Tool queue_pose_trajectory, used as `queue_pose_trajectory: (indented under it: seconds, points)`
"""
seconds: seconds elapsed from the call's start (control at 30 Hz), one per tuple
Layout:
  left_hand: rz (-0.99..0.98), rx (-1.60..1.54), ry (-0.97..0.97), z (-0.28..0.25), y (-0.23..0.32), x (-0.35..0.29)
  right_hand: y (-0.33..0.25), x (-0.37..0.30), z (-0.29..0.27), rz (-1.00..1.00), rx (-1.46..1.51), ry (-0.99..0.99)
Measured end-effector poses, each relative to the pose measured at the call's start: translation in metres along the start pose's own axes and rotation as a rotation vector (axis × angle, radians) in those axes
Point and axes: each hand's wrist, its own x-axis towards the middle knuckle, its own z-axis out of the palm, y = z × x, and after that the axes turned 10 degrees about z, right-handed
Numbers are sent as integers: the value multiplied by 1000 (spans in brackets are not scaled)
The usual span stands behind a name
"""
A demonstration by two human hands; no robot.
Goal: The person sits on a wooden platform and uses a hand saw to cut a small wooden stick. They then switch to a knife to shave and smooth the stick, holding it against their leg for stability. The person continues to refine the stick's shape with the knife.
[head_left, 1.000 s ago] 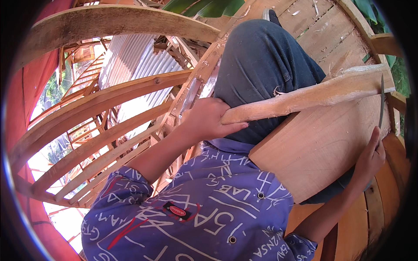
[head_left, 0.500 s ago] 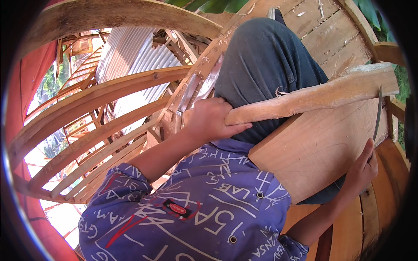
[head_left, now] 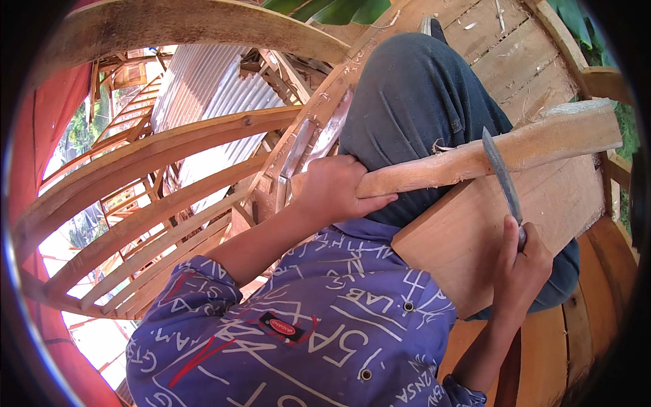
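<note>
A long, roughly shaped piece of wood [head_left: 549, 141] lies slantwise across my lap, with its thick end at the right. My left hand [head_left: 333, 186] wraps around its narrow left end. In my right hand [head_left: 523, 261] is a knife [head_left: 502, 173], gripped by its handle with the thumb along it. The blade points up and slightly left, crossing the wood's middle part. A thin curled shaving [head_left: 442, 146] clings to the wood's upper edge near my raised knee [head_left: 413, 102]. Below the wood, a broad flat board [head_left: 468, 237] rests against my legs.
Curved wooden ribs [head_left: 163, 146] arch along the left, with corrugated metal sheets [head_left: 203, 102] beyond. Planks strewn with shavings [head_left: 519, 78] form the floor at the upper right. Red cloth [head_left: 41, 176] hangs at the far left, and green leaves [head_left: 339, 10] show at the top.
My right hand and the knife have moved left along the wood, from near its thick end to its middle part. My left hand keeps its grip, with little movement.
</note>
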Motion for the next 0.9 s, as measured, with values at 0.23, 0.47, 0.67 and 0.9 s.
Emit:
queue_pose_trajectory:
  seconds: [0.23, 0.47, 0.67, 0.9]
  points:
    - [-18, -24, 19, -2, 2, 0, 12, 12, -7, 183, 93, -24]
    - [-59, 11, 6, -6, 6, -1, 32, 27, -7, 252, 100, 47]
    - [-47, -13, -54, -5, 2, 0, 19, 2, 1, 125, 89, 100]
    - [-32, -41, -55, -4, -2, -2, 26, 10, -3, 170, 141, 101]
